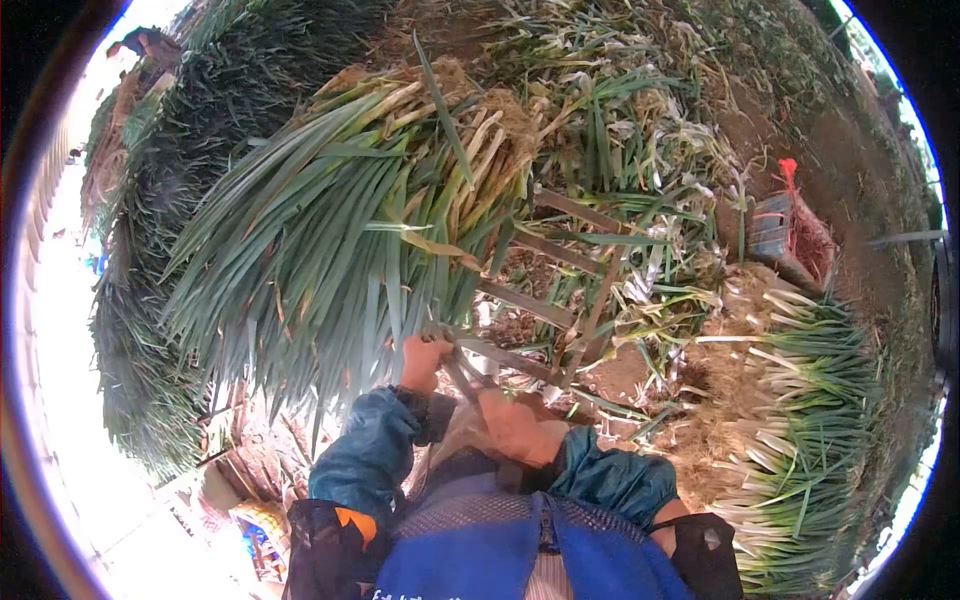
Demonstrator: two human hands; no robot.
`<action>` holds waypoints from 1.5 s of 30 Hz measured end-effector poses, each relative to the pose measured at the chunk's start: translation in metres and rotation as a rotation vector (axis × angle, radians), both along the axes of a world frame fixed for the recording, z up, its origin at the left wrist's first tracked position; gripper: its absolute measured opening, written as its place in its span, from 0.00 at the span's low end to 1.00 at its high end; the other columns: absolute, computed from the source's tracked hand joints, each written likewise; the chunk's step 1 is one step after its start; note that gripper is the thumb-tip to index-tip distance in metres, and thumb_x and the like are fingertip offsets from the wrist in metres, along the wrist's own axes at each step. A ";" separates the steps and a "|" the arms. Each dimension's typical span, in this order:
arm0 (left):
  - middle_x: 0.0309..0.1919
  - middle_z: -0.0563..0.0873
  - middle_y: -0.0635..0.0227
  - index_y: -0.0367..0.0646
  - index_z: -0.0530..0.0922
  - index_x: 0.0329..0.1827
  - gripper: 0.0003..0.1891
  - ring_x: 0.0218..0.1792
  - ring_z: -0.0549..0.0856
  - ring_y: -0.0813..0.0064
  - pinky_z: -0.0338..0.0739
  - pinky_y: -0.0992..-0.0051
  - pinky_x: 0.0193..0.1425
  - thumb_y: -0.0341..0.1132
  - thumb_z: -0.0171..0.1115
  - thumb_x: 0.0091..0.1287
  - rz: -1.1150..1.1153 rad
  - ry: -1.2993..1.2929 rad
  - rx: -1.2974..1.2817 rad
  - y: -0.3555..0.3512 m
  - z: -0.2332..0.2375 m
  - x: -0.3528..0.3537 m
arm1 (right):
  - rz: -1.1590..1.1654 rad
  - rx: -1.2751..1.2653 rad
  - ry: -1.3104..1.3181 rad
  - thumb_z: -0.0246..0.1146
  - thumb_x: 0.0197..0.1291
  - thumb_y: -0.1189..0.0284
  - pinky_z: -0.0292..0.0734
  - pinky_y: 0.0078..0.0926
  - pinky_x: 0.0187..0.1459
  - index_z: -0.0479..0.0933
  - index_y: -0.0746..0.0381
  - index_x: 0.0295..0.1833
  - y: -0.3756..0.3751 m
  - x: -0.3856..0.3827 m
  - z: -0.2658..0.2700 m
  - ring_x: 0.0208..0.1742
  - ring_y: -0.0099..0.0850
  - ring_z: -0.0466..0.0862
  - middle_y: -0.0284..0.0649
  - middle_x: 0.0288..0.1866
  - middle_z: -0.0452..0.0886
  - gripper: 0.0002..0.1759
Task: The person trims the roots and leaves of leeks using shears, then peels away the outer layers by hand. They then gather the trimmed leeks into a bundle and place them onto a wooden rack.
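Close in front of my body, my left hand [425,362] is closed at the lower edge of a big heap of leeks [370,210]. Slightly lower and to the right, my right hand [515,425] is closed too, a little blurred. A narrow grey-green strip [459,374], looking like a leek leaf, runs between the two hands and into both grips. The heap rests on a slatted wooden rack [530,302], with long green leaves hanging toward the left and pale roots at the upper right.
Along the right lies a row of leeks [800,420] with white stems and bushy roots. Above it stands a box [790,240] with red string. Leaf scraps [640,130] litter the soil. More leeks [150,250] stand at the left, and a person [145,42] is at the far upper left.
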State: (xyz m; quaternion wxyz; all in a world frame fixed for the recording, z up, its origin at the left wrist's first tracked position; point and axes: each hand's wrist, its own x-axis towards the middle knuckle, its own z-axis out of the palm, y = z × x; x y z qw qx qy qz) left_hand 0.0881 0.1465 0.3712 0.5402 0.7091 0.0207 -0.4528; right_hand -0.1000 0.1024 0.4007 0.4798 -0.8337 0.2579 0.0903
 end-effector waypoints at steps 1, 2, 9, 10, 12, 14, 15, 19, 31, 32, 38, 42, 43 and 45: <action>0.27 0.79 0.68 0.34 0.78 0.35 0.10 0.25 0.77 0.77 0.70 0.76 0.28 0.24 0.61 0.48 -0.007 0.002 -0.031 -0.001 0.008 -0.001 | 0.007 -0.025 -0.015 0.60 0.57 0.61 0.72 0.43 0.38 0.67 0.62 0.52 0.000 0.001 -0.008 0.38 0.49 0.78 0.51 0.39 0.76 0.22; 0.28 0.80 0.68 0.33 0.78 0.38 0.13 0.25 0.76 0.78 0.70 0.78 0.29 0.23 0.61 0.47 -0.048 -0.043 -0.016 0.001 -0.002 0.000 | -0.023 -0.139 -0.089 0.61 0.55 0.60 0.72 0.42 0.41 0.67 0.62 0.53 -0.002 0.003 -0.025 0.41 0.48 0.77 0.50 0.42 0.75 0.24; 0.31 0.83 0.54 0.36 0.77 0.41 0.20 0.35 0.84 0.60 0.76 0.67 0.41 0.33 0.67 0.43 -0.402 -0.425 0.245 -0.034 -0.018 -0.010 | -0.370 0.464 -0.353 0.71 0.43 0.67 0.71 0.35 0.50 0.64 0.63 0.58 -0.028 0.041 -0.052 0.49 0.41 0.77 0.46 0.47 0.76 0.36; 0.31 0.83 0.54 0.36 0.77 0.41 0.20 0.36 0.84 0.58 0.76 0.65 0.41 0.34 0.67 0.44 -0.448 -0.426 0.261 -0.038 -0.021 -0.003 | -0.450 0.544 -0.363 0.70 0.43 0.69 0.72 0.33 0.49 0.64 0.63 0.58 -0.023 0.048 -0.063 0.48 0.38 0.78 0.44 0.47 0.76 0.35; 0.31 0.83 0.52 0.36 0.76 0.40 0.20 0.37 0.83 0.55 0.76 0.62 0.42 0.35 0.68 0.44 -0.539 -0.426 0.288 -0.047 -0.029 0.015 | -0.568 0.714 -0.357 0.69 0.44 0.73 0.72 0.27 0.47 0.65 0.62 0.59 -0.024 0.065 -0.068 0.45 0.28 0.77 0.38 0.45 0.76 0.33; 0.30 0.83 0.53 0.35 0.76 0.39 0.19 0.36 0.84 0.55 0.76 0.61 0.42 0.36 0.66 0.46 -0.637 -0.557 0.339 -0.058 -0.032 0.026 | -0.547 0.693 -0.116 0.68 0.46 0.74 0.71 0.28 0.53 0.61 0.65 0.61 -0.037 0.085 -0.053 0.54 0.35 0.76 0.42 0.53 0.73 0.35; 0.30 0.83 0.53 0.35 0.76 0.39 0.18 0.36 0.84 0.55 0.76 0.60 0.42 0.37 0.66 0.47 -0.690 -0.623 0.363 -0.062 -0.035 0.035 | -0.537 0.684 0.004 0.68 0.47 0.75 0.70 0.28 0.56 0.59 0.67 0.62 -0.041 0.095 -0.051 0.58 0.38 0.75 0.44 0.57 0.72 0.36; 0.39 0.78 0.54 0.46 0.77 0.41 0.12 0.39 0.79 0.49 0.74 0.56 0.39 0.38 0.60 0.56 -1.174 -1.281 0.284 -0.051 -0.009 0.084 | -0.573 0.629 -0.178 0.68 0.47 0.68 0.70 0.32 0.55 0.60 0.66 0.62 -0.042 0.115 -0.087 0.56 0.40 0.76 0.49 0.56 0.74 0.37; 0.33 0.78 0.41 0.32 0.72 0.36 0.10 0.40 0.77 0.43 0.71 0.54 0.44 0.31 0.53 0.56 -1.043 -0.554 0.180 -0.067 -0.107 0.155 | -0.452 0.020 0.208 0.60 0.51 0.63 0.74 0.50 0.39 0.61 0.69 0.50 -0.166 0.243 -0.108 0.39 0.58 0.78 0.62 0.36 0.77 0.27; 0.33 0.78 0.42 0.32 0.72 0.36 0.09 0.40 0.77 0.42 0.71 0.53 0.44 0.28 0.53 0.55 -1.066 -0.546 0.220 -0.082 -0.114 0.161 | -0.499 -0.014 0.165 0.60 0.51 0.62 0.74 0.50 0.40 0.61 0.70 0.50 -0.177 0.247 -0.113 0.39 0.58 0.78 0.62 0.35 0.77 0.28; 0.44 0.73 0.45 0.31 0.70 0.42 0.11 0.47 0.74 0.45 0.70 0.58 0.50 0.21 0.48 0.55 -0.810 -0.938 0.082 -0.176 -0.123 0.198 | -0.538 0.149 0.233 0.63 0.47 0.63 0.72 0.46 0.44 0.62 0.69 0.54 -0.154 0.230 -0.085 0.43 0.57 0.78 0.62 0.39 0.77 0.32; 0.44 0.72 0.47 0.32 0.70 0.41 0.12 0.46 0.73 0.47 0.69 0.62 0.51 0.19 0.46 0.54 -0.729 -1.102 0.099 -0.200 -0.168 0.209 | -0.463 0.008 0.175 0.62 0.49 0.61 0.72 0.50 0.44 0.58 0.74 0.57 -0.123 0.198 -0.098 0.40 0.61 0.77 0.66 0.37 0.77 0.37; 0.45 0.72 0.47 0.32 0.70 0.41 0.11 0.46 0.73 0.47 0.70 0.63 0.51 0.20 0.47 0.54 -0.770 -1.231 0.097 -0.203 -0.178 0.210 | -0.483 0.076 0.179 0.62 0.49 0.61 0.72 0.50 0.44 0.57 0.74 0.58 -0.126 0.194 -0.097 0.40 0.61 0.77 0.66 0.36 0.77 0.38; 0.46 0.72 0.46 0.33 0.72 0.40 0.11 0.46 0.73 0.49 0.70 0.65 0.51 0.21 0.49 0.53 -0.854 -1.497 0.089 -0.214 -0.185 0.210 | -0.530 0.212 0.181 0.63 0.48 0.61 0.72 0.49 0.43 0.56 0.74 0.59 -0.135 0.185 -0.094 0.39 0.61 0.77 0.66 0.36 0.76 0.39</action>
